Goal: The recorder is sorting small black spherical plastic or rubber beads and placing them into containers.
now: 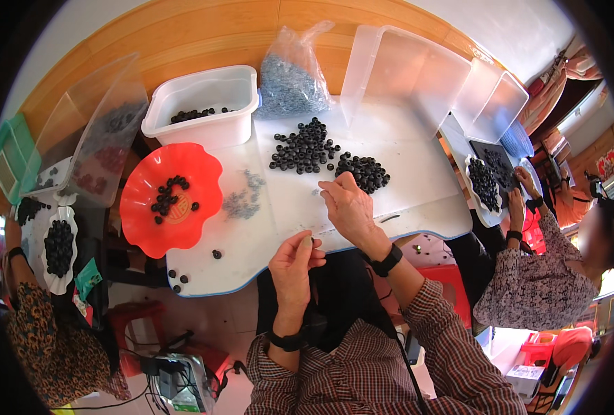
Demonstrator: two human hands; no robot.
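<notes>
My left hand is raised at the table's front edge, thumb and fingertips pressed together; whatever they pinch is too small to make out. To its right, my right hand reaches over the table with curled fingers, thumb and forefinger close together; I cannot make out anything between them. Just beyond it lie two heaps of small round black beads, the nearer heap beside my knuckles and the farther heap behind. A thin scatter of tiny grey-blue pieces lies to the left. A dark sliver rests near my right wrist.
A red scalloped plate with several beads overhangs the table's left side. Behind stand a white tub, a clear bag of grey-blue pieces and a translucent bin. People work at both sides; one person's hands are at right.
</notes>
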